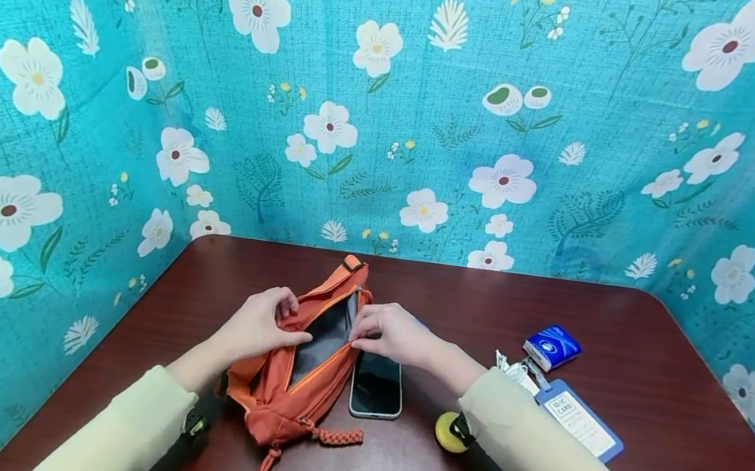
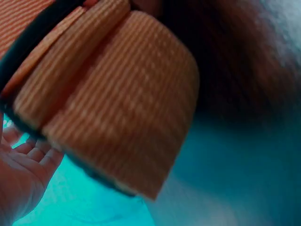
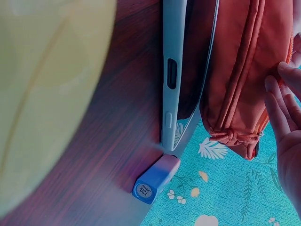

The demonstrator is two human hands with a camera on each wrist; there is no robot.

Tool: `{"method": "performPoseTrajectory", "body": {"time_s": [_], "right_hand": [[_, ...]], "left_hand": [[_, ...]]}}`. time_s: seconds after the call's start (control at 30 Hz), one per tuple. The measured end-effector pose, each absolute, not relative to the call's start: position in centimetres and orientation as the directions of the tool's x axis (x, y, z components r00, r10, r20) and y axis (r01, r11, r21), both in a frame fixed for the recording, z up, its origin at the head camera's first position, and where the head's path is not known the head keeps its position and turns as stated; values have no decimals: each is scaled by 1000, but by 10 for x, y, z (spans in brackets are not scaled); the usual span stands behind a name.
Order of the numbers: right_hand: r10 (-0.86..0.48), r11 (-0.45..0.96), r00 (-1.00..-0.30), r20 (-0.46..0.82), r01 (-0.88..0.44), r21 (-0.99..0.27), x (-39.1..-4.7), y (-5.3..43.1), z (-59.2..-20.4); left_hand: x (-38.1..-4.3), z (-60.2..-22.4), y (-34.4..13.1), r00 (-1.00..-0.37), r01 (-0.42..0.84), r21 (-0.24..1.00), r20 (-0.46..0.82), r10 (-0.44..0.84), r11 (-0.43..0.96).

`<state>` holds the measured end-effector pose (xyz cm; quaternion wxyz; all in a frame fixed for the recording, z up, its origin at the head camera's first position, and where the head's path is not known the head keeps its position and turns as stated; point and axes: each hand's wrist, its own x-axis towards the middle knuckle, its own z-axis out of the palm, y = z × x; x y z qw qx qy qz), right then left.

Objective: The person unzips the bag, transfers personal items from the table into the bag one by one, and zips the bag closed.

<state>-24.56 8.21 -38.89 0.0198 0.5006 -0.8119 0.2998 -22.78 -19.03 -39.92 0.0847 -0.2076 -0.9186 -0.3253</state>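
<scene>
An orange sling bag (image 1: 317, 404) lies unzipped on the table, its grey lining (image 1: 327, 337) showing. My left hand (image 1: 264, 322) grips the left edge of its opening, thumb over the edge onto the lining. On the opposite side my right hand (image 1: 396, 333) pinches the right edge between thumb and fingers. The right wrist view shows those fingertips at the zip, near the end of the bag (image 3: 240, 84). In the left wrist view a ribbed orange strap (image 2: 122, 99) covers much of the picture, with part of the left hand (image 2: 23, 174) below it.
A phone (image 1: 378, 387) lies right beside the bag. Near its end is a small blue-and-pink box (image 3: 157, 179) marked 120. Farther right are a blue tissue pack (image 1: 552, 347), a blue ID card holder (image 1: 579, 425) and a round yellow thing (image 1: 449, 432) under the right wrist. Flowered cloth (image 1: 393, 125) hangs behind the table.
</scene>
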Motion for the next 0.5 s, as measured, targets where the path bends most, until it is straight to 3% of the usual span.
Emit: {"method": "performPoseTrajectory", "body": {"time_s": [0.3,0.5], "right_hand": [[-806,302,-488,335,-826,-477,-246,87,-390],[-818,322,-472,327,-849,-420,-245,95,-389]], "left_hand": [[-230,-400,-189,-905,425,537,270,329,729],[-229,-405,-200,-846,531,543,390,364,651]]}}
